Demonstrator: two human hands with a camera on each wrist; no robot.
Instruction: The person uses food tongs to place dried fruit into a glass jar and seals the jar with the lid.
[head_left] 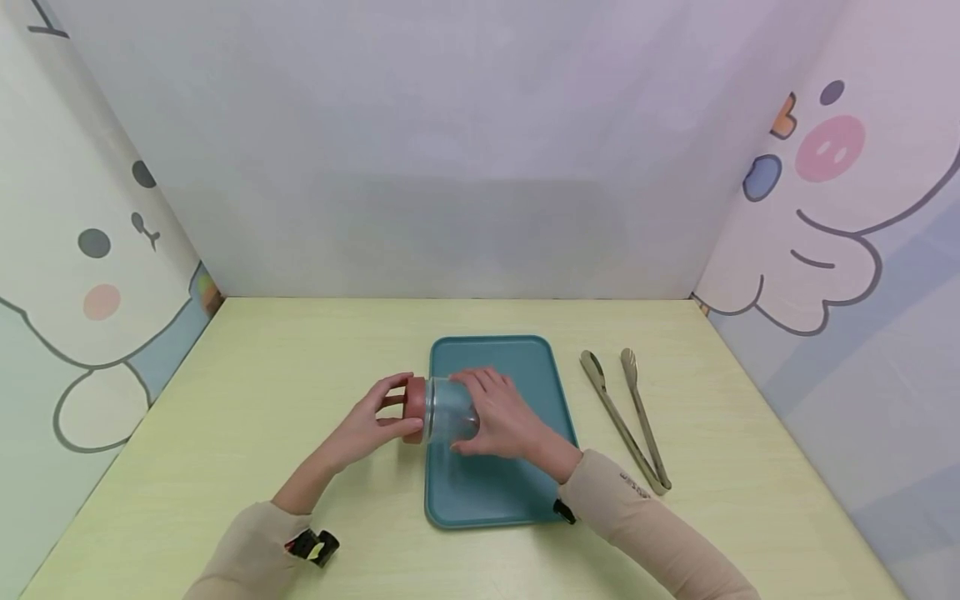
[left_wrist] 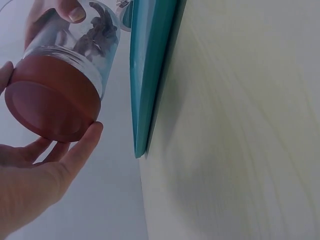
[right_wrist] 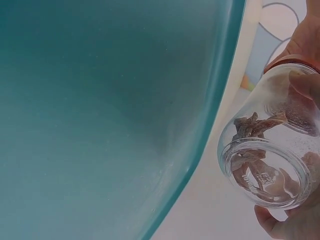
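Note:
A clear glass jar point(head_left: 450, 410) with a reddish-brown lid point(head_left: 413, 408) is held on its side over the left edge of a teal tray point(head_left: 517, 492). My right hand point(head_left: 501, 415) grips the glass body point(right_wrist: 265, 165), which holds dark dried pieces point(right_wrist: 252, 127). My left hand point(head_left: 371, 421) has thumb and fingers curled round the lid point(left_wrist: 50, 97). In the left wrist view the dried pieces point(left_wrist: 97, 35) show through the glass, beside the tray's edge point(left_wrist: 147, 75).
Metal tongs point(head_left: 626, 417) lie on the pale yellow table point(head_left: 247, 400) to the right of the tray. Cartoon-printed walls enclose the table at left, back and right.

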